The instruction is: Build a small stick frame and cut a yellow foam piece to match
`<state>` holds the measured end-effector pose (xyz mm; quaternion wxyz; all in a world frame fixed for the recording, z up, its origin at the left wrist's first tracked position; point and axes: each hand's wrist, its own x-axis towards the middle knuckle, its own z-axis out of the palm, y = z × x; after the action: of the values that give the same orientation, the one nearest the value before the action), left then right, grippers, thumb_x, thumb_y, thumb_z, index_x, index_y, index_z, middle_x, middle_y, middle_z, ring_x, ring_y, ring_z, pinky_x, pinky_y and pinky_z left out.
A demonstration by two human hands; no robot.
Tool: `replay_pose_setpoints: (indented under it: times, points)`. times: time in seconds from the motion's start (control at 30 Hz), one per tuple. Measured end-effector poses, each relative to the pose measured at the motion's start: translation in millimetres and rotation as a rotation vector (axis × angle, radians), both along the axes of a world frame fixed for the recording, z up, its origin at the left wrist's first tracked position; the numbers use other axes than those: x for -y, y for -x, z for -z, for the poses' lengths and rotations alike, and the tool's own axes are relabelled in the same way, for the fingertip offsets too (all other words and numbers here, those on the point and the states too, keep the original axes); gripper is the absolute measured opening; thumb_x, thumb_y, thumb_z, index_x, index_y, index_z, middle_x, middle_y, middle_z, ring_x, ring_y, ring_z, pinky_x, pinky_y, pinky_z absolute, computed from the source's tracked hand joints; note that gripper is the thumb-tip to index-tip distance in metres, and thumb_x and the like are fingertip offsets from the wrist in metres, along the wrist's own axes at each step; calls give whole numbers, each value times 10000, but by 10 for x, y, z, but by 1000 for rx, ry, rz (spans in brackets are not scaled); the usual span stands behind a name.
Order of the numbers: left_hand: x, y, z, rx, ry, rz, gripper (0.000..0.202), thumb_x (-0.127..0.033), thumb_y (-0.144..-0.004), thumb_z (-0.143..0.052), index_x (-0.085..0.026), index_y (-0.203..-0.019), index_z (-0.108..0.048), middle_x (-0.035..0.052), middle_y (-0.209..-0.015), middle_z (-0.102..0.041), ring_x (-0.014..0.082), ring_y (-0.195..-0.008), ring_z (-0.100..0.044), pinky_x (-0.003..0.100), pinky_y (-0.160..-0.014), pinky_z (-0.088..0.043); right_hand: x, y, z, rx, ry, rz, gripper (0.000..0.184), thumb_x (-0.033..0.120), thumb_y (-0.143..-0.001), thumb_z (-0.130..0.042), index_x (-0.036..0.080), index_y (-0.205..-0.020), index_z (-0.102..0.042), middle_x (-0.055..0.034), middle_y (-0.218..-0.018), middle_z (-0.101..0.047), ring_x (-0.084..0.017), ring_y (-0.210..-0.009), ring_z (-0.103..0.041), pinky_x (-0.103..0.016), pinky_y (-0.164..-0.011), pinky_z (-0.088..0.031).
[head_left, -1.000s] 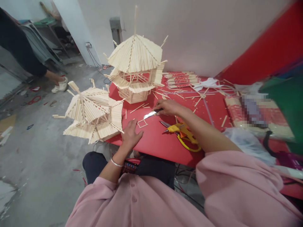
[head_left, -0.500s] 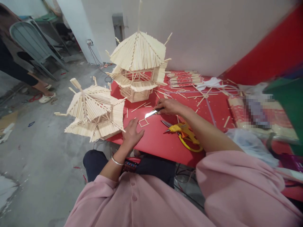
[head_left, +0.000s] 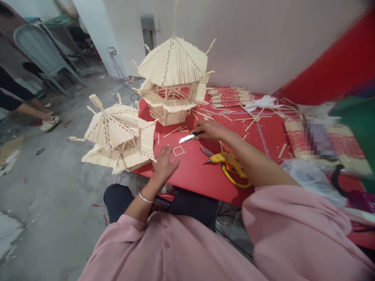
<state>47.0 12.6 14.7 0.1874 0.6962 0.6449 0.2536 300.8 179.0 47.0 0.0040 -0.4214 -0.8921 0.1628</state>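
My right hand (head_left: 211,130) is closed around a utility knife (head_left: 189,137) whose blade points left over the red table (head_left: 193,173). My left hand (head_left: 164,164) lies flat on the table with fingers spread, just below a small square frame of sticks (head_left: 178,150). Behind them stands an upright stick pavilion (head_left: 172,80) with a pointed roof. A second stick pavilion (head_left: 118,134) lies tilted over the table's left corner.
A yellow glue gun (head_left: 227,160) lies right of the knife. Bundles of sticks (head_left: 230,96) and loose sticks sit at the back, plastic bags (head_left: 310,179) at the right. On the floor at left, another person's foot in a sandal (head_left: 48,123) and a grey chair (head_left: 41,50).
My hands have hardly moved; the left hand edged slightly right. The view shifted a little. The person at left stepped further left.
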Motion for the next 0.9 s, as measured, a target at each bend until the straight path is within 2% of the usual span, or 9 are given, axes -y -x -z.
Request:
replay_pose_setpoints:
  times: [0.13,0.4,0.63,0.9]
  points:
    - [-4,-3,-6,3,13,6,606,-315,-795,-734,-212,-1362,-548,83,-1386,-607,245,-1275,-580,358,-1026,-519,14,-6,-6,-18,-14,-34,365,339,-820,-694,397,-1177,-737,-28,-1038,-667,-197,-901,-610,-271,-726,-407]
    - [9,-15,-57,-24,51,-4,603,-332,-815,-721,-229,-1381,-542,88,-1433,-576,250,-1326,-542,374,-1034,-513,-6,-4,21,-11,-8,-57,352,317,-847,-644,327,-1187,-738,-63,-1052,-665,-218,-943,-609,-299,-779,-427]
    - [22,-20,-61,-44,45,4,621,-355,-828,-713,-219,-1405,-530,99,-1464,-548,258,-1343,-531,382,-1023,-524,-11,-5,28,6,-36,-86,421,464,-859,-641,317,-1248,-709,-84,-1054,-673,-253,-980,-601,-327,-811,-440]
    - [26,-27,-73,-37,44,8,599,-348,-833,-706,-240,-1396,-532,82,-1476,-538,246,-1339,-533,373,-1039,-511,-73,4,95,23,-36,-80,384,436,-862,-625,302,-1204,-738,-88,-1067,-684,-259,-1000,-603,-329,-814,-432]
